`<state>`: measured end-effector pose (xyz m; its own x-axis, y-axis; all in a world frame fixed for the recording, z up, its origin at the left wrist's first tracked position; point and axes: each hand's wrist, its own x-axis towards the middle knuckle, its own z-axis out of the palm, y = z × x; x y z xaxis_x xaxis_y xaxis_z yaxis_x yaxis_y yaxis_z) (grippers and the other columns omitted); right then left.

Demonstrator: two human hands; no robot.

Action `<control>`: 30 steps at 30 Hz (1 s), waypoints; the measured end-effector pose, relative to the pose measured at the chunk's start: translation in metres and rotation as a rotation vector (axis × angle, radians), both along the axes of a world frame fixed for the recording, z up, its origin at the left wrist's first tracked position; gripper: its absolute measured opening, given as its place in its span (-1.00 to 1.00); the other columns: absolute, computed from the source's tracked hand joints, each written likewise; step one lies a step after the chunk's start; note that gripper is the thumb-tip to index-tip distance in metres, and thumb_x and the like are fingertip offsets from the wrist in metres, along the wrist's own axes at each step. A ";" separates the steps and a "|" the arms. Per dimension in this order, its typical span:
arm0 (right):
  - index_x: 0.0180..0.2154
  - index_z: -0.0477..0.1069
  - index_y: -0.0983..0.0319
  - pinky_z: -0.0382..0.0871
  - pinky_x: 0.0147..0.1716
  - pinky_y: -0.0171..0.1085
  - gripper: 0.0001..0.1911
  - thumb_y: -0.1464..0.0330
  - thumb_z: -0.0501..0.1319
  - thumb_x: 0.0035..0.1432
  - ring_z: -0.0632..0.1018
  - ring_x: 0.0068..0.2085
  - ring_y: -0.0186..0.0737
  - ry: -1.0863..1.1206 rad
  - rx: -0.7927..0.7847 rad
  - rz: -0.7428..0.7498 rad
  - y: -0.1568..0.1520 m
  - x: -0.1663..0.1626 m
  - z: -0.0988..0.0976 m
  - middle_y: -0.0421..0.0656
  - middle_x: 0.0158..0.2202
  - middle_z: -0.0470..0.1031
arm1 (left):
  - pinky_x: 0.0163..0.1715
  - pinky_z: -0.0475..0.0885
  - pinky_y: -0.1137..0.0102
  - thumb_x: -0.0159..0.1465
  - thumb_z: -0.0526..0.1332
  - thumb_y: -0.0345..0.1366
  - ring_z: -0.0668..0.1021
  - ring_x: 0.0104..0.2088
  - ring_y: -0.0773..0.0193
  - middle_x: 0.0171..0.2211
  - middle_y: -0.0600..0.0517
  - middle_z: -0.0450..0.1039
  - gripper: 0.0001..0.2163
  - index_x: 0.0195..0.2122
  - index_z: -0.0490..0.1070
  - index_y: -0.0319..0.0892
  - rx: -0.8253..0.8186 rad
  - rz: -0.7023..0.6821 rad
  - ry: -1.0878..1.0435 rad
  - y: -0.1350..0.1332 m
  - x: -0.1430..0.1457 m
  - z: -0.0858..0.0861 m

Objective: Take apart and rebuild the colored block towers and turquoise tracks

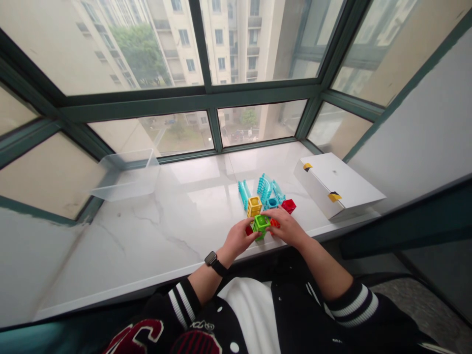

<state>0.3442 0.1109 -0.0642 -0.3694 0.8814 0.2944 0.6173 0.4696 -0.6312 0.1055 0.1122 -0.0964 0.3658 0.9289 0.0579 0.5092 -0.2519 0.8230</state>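
Observation:
A bright green toy block [261, 222] with an open, hollow top stands near the sill's front edge, between my two hands. My left hand [241, 236] closes on its left side, and my right hand [285, 225] grips it from the right. Red pieces show partly beneath my fingers, one on each side of the green block. Just behind it is a yellow hollow block [254, 206]. A blue block [272, 203] and a red block [289, 205] lie beyond my right hand. Turquoise ribbed track pieces [264, 188] stand behind these.
A clear plastic bin [129, 182] sits at the left of the white marble-look sill [177, 216]. To the right lies a white box [339, 182] with yellow-and-black tabs. Windows with dark green frames [221, 103] close off the back.

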 end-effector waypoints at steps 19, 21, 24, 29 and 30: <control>0.20 0.49 0.03 0.08 0.39 0.40 -0.42 0.46 0.38 0.15 0.57 0.16 0.12 -0.027 0.019 -0.007 -0.001 0.000 -0.002 -0.07 0.10 0.62 | 0.02 0.52 0.21 0.25 0.43 -0.10 0.65 -0.08 0.09 -0.04 -0.05 0.65 -0.50 0.21 0.50 -0.05 0.045 0.013 0.004 -0.001 -0.001 -0.004; 0.21 0.48 0.04 0.08 0.39 0.40 -0.41 0.46 0.37 0.15 0.57 0.17 0.12 -0.036 0.016 -0.006 -0.002 0.000 -0.002 -0.08 0.11 0.62 | -0.04 0.52 0.23 0.25 0.41 -0.06 0.64 -0.18 0.13 -0.15 -0.01 0.65 -0.47 0.24 0.47 -0.05 -0.002 0.014 -0.026 -0.001 -0.004 -0.002; 0.22 0.48 0.04 0.09 0.38 0.40 -0.41 0.44 0.37 0.16 0.56 0.17 0.11 -0.053 0.028 -0.010 -0.002 0.000 -0.002 -0.07 0.11 0.62 | -0.16 0.52 0.29 0.30 0.35 0.03 0.60 -0.32 0.21 -0.32 0.06 0.58 -0.46 0.25 0.43 -0.06 -0.125 0.055 -0.129 -0.002 -0.016 -0.002; 0.24 0.46 0.06 0.08 0.38 0.41 -0.42 0.42 0.37 0.19 0.54 0.20 0.13 -0.085 0.054 -0.003 -0.003 0.001 -0.003 -0.06 0.12 0.62 | -0.40 0.53 0.34 0.29 0.28 0.20 0.56 -0.41 0.26 -0.27 0.00 0.53 -0.41 0.17 0.40 -0.13 -0.508 0.250 -0.505 -0.006 -0.044 -0.008; 0.25 0.45 0.06 0.07 0.39 0.42 -0.41 0.42 0.37 0.19 0.54 0.21 0.13 -0.090 0.054 0.002 -0.004 0.001 -0.003 -0.05 0.13 0.61 | -0.44 0.53 0.33 0.29 0.27 0.21 0.56 -0.43 0.27 -0.26 0.00 0.52 -0.40 0.15 0.40 -0.14 -0.578 0.289 -0.580 -0.008 -0.050 -0.010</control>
